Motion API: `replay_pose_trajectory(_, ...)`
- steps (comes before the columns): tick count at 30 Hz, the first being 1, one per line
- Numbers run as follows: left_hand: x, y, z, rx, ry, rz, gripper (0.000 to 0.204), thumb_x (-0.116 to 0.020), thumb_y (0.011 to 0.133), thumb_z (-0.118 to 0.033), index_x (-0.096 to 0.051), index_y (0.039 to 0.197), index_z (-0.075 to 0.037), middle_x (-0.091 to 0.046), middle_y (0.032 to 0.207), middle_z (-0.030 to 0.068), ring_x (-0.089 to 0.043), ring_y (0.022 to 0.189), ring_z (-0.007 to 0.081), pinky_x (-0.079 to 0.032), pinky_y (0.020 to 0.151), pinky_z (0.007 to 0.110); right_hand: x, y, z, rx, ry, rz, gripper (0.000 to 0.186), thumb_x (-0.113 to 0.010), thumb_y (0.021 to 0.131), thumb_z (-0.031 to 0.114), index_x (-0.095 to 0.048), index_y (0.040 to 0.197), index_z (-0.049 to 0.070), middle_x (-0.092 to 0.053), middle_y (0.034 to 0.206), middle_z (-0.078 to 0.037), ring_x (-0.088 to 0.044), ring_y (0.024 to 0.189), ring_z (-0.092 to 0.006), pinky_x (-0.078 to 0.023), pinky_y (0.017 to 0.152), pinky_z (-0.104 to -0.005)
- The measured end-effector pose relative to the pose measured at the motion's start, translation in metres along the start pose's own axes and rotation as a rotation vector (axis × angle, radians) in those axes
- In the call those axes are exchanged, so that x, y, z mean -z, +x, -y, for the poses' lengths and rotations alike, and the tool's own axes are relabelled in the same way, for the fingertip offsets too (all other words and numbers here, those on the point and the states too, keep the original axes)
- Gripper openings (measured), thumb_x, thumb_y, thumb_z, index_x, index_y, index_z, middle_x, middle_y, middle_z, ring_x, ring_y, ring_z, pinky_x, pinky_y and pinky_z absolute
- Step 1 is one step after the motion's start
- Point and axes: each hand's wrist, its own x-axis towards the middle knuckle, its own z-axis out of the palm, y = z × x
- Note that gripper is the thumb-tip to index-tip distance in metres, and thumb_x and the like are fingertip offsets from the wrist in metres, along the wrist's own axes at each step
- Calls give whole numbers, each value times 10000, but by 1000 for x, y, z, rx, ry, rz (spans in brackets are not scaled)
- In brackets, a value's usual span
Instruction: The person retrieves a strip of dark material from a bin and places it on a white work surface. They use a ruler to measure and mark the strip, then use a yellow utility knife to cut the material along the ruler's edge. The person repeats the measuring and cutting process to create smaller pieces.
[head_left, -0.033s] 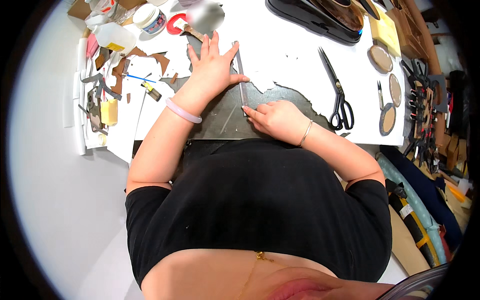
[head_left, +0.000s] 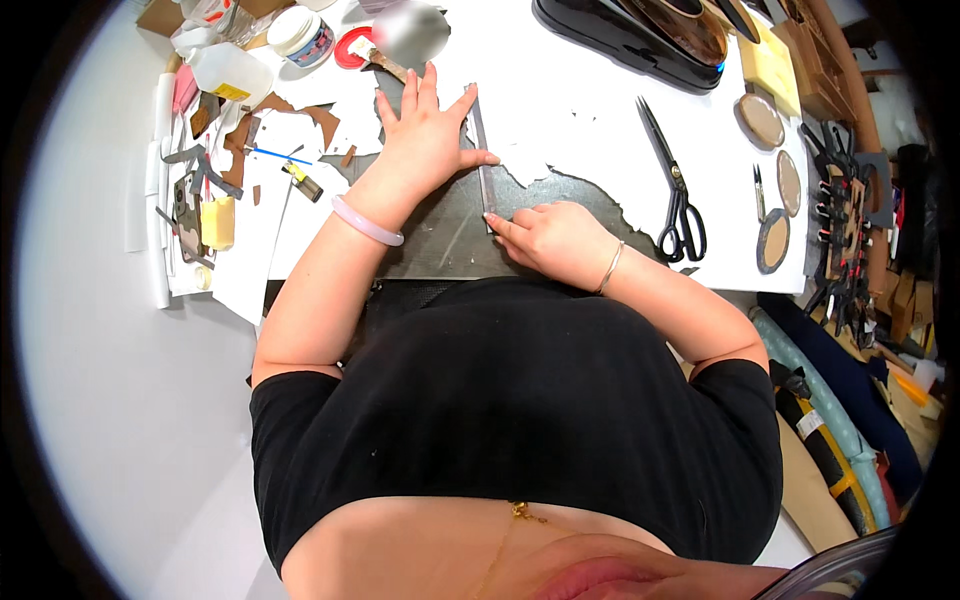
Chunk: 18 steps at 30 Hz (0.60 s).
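Observation:
My left hand (head_left: 424, 140) lies with its fingers spread wide on the dark grey work surface (head_left: 430, 240). Its thumb reaches across a thin, straight grey strip (head_left: 486, 188), which runs away from me. At the strip's near end is my right hand (head_left: 562, 240), fingers mostly curled, with the fingertips gripping or pressing that end. White sheet material with a ragged edge (head_left: 570, 180) borders the dark surface on the right. Beyond my left fingertips lies a flat brush (head_left: 388, 66), its bristles near a red lid (head_left: 354, 48).
Large black scissors (head_left: 672, 180) lie to the right, with tweezers (head_left: 759, 192) and oval pieces (head_left: 774, 240) farther over. A black glossy machine (head_left: 640, 40) stands at the back. On the left are a white tub (head_left: 300, 38), a plastic bottle (head_left: 230, 72), a lighter (head_left: 302, 182) and scraps.

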Motion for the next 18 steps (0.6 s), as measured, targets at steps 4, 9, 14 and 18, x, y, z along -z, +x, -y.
replay_pose_trajectory(4, 6, 2, -1, 11, -10, 34, 1024, -813, 701, -701, -496, 1555, -232, -237, 1655, 318, -195, 1554, 495, -140, 1167, 770, 10, 7, 0, -22, 33, 73, 326, -639, 971, 275, -734, 1200, 62, -689, 830, -83, -710, 741, -280, -583, 675, -408)
replay_pose_trajectory(9, 1, -1, 3, 24, -18, 24, 1023, -834, 681, -671, -499, 1552, -250, -256, 1650, 319, -207, 1549, 497, -146, 1161, 774, 82, 57, -23, 0, 227, -57, 214, -668, 961, 282, -758, 995, 91, -691, 849, -106, -689, 763, -332, -570, 702, -429)
replay_pose_trajectory(14, 9, 0, 0, 46, -58, 30, 994, -829, 663, -694, -562, 1509, -248, -255, 1642, 316, -192, 1548, 504, -120, 1159, 782, 155, 195, -105, 73, -185, -839, 320, -775, 889, 234, -695, 1167, 98, -656, 1114, -139, -641, 1027, -359, -524, 882, -451)
replay_pose_trajectory(18, 3, 3, 2, -14, -82, -70, 1001, -837, 631, -698, -588, 1485, -239, -270, 1626, 322, -223, 1525, 518, -121, 1150, 793, 164, 293, -153, -279, -375, -527, 547, -701, 915, 590, -716, 1269, 174, -718, 1174, -112, -677, 1112, -302, -476, 940, -480)
